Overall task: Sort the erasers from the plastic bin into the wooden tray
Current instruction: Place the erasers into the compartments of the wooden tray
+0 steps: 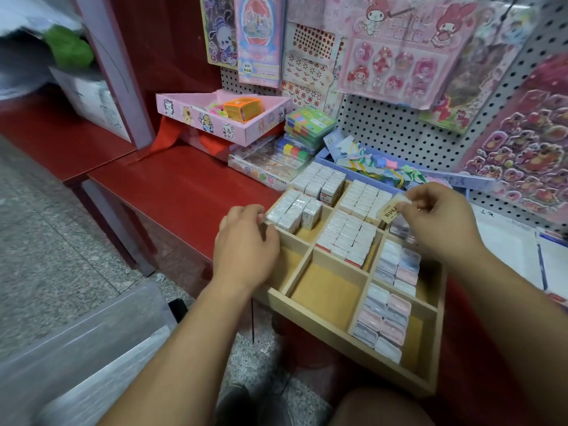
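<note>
The wooden tray sits on the red bench, its near corner overhanging the bench edge, and it is divided into several compartments. White wrapped erasers stand packed in rows in the tray's middle and far compartments. Pastel pink and blue erasers lie in pairs down the compartments along its right side.

The right hand is above the far right part of the tray. Its thumb and fingers pinch one clear-wrapped eraser with a tan printed label, held in the air over the white rows and touching none of them.

The left hand is at the tray's left wall, palm down, its fingers curled against the rim next to the far left compartment of white erasers. Something glossy shows at the fingertips, but I cannot tell whether the hand holds an eraser or only touches the wall.

The translucent plastic bin is on the speckled floor, to the left of the tray and nearer the person, blurred, its contents not readable.

Just beyond the tray lies a blue box of coloured strings. Further beyond, to the left, are a stack of clear cases with coloured blocks and a pink cardboard box. Behind the tray stands a white pegboard hung with pink sticker sheets.
</note>
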### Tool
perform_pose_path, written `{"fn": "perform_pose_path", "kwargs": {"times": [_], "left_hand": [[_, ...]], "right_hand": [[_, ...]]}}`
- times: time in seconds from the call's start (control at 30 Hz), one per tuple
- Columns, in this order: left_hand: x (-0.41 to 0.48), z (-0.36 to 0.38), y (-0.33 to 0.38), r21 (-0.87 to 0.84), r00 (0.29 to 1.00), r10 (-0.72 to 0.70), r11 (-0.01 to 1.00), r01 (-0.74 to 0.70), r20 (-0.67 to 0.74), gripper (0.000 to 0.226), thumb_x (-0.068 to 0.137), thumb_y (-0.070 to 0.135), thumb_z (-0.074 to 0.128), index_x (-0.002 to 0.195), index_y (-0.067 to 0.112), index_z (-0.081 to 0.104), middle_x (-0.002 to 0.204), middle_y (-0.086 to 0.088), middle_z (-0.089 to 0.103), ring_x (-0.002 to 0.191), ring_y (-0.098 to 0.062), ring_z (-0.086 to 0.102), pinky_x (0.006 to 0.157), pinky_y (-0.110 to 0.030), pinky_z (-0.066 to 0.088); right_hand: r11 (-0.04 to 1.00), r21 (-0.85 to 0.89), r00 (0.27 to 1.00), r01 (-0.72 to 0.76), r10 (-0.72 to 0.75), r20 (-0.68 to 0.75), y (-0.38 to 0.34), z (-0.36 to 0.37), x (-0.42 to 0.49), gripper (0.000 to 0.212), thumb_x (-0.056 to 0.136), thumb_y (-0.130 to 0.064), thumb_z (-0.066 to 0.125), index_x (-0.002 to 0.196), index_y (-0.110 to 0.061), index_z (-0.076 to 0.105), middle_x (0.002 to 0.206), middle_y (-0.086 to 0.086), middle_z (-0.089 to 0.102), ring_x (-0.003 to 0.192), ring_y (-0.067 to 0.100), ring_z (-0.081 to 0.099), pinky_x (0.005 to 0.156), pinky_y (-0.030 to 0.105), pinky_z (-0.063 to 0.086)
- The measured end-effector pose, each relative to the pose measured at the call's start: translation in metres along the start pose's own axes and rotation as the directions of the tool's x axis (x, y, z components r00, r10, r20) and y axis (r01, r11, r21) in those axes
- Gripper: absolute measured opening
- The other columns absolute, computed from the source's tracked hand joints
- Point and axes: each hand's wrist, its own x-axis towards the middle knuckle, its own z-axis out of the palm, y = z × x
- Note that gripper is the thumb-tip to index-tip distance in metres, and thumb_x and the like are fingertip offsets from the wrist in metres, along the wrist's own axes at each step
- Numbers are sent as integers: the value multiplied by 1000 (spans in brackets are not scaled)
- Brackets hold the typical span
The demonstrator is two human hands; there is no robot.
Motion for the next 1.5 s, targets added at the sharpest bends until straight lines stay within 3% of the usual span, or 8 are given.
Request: {"fn": "perform_pose_path", "kwargs": {"times": [0.23,0.37,0.53,0.77,0.87,1.03,1.4,1.5], "left_hand": [[-3,5,6,148,997,-61,988,54,46,41,96,38,51,134,23,57,129,1,52,124,-24,47,94,-43,45],[-2,6,6,153,997,-63,987,56,43,41,96,39,50,134,25,57,128,2,52,124,-23,47,94,-43,46],[-2,7,5,156,998,-64,986,58,30,41,96,39,51,134,26,57,129,3,52,123,-22,47,93,-42,44],[-1,7,5,156,997,-79,985,74,26,44,96,39,52,138,26,55,132,4,51,126,-21,46,94,-41,43],[-1,8,5,157,996,-80,985,76,24,45,97,39,52,139,26,55,133,4,51,127,-21,45,94,-41,42],[-1,8,6,153,997,-80,985,77,11,43,96,38,52,137,27,56,130,4,52,124,-21,47,91,-39,41],[-2,11,7,204,998,-66,977,64,6,46,96,41,51,139,26,53,131,2,51,124,-22,46,91,-40,41],[-2,11,7,203,997,-74,976,71,8,48,96,42,51,141,26,52,133,2,51,125,-22,46,93,-41,42]], "right_hand": [[996,-41,997,74,-72,39,-1,3,-3,6,94,-26,70,98,-24,65,82,-7,59,71,17,58,75,49,60],[991,-92,995,98,-95,38,1,3,-3,7,95,-25,67,101,-22,64,85,-9,58,76,17,59,77,47,58],[976,-154,986,151,-136,99,10,-6,2,6,97,-18,65,101,-22,63,91,-5,62,65,4,58,56,20,44],[975,-125,951,181,-142,273,13,-17,18,17,99,-9,61,100,-24,68,94,-3,68,62,13,62,43,18,45],[970,-154,952,191,-144,271,14,-11,20,21,98,-5,60,104,-24,68,97,-1,70,74,24,68,55,24,49],[981,-115,947,157,-117,298,10,-8,17,25,88,-9,69,109,-22,71,88,-3,71,74,7,67,69,23,49],[944,-272,975,185,-141,172,15,7,13,20,80,-29,86,91,-22,71,81,-8,68,78,14,64,75,31,52],[889,-389,966,242,-185,178,21,14,8,15,85,-37,79,83,-23,73,83,-5,68,93,24,61,78,35,48]]}}
